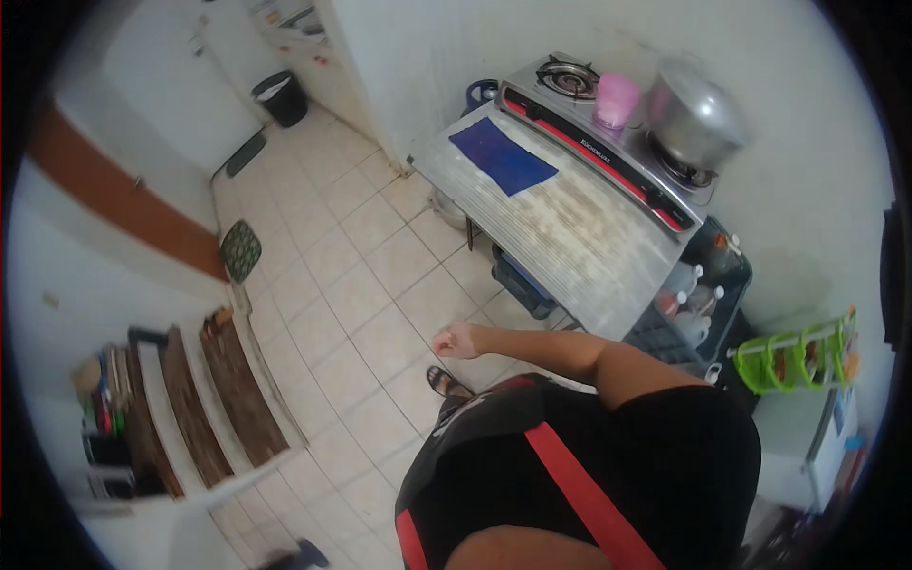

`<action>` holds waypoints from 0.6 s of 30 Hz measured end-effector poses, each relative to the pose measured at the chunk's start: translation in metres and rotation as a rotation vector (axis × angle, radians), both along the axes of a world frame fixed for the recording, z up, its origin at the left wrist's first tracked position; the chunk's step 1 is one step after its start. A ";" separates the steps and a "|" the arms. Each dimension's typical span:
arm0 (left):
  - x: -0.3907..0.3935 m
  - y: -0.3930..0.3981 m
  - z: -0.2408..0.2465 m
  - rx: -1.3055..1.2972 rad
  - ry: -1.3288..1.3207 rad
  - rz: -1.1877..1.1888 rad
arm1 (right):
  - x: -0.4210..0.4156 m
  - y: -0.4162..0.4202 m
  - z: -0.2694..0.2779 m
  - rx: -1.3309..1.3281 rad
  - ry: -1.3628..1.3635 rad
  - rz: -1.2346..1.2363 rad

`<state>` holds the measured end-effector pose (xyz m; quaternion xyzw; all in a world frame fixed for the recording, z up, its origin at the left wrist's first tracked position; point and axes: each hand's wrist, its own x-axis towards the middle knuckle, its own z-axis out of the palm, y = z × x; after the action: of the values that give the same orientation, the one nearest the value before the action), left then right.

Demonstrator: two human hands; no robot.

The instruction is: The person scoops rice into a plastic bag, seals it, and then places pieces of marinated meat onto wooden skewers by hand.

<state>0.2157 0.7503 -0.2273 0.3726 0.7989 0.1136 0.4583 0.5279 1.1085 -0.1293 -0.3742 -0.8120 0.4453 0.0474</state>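
Note:
My right hand (456,340) hangs in front of my body over the tiled floor (377,313), its fingers loosely curled and nothing visible in it. My left hand is out of view. Nearest to the right arm is a metal-topped table (605,256) with a ribbed, worn surface. A blue cloth (502,157) lies flat on its far half. Along the table's back stands a two-burner gas stove (598,135) with a red-striped front. A pink plastic cup (616,100) sits between the burners, and a large aluminium pot (695,114) rests on the right burner.
Below the table's right end, a dark crate (737,274) holds several plastic jugs (702,299). A green rack (791,363) stands beyond it. At left are brown steps (242,385); farther off are a doormat (241,249) and a black bin (281,100) near a white door (167,64).

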 end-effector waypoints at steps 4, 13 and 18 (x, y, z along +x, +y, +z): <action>-0.105 0.154 0.011 0.041 -0.070 0.063 | 0.022 0.118 0.026 0.084 -0.015 -0.542; -0.329 0.582 0.103 0.474 -0.061 0.412 | 0.367 0.369 0.138 0.190 0.047 -2.404; -0.309 0.682 0.104 0.110 -0.037 0.220 | 0.495 0.369 0.114 0.466 -0.139 -2.632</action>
<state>-0.0937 1.4323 -0.1236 0.3051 0.8190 0.2136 0.4364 1.0234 1.4771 -0.0151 -0.8777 0.0930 -0.0993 0.4595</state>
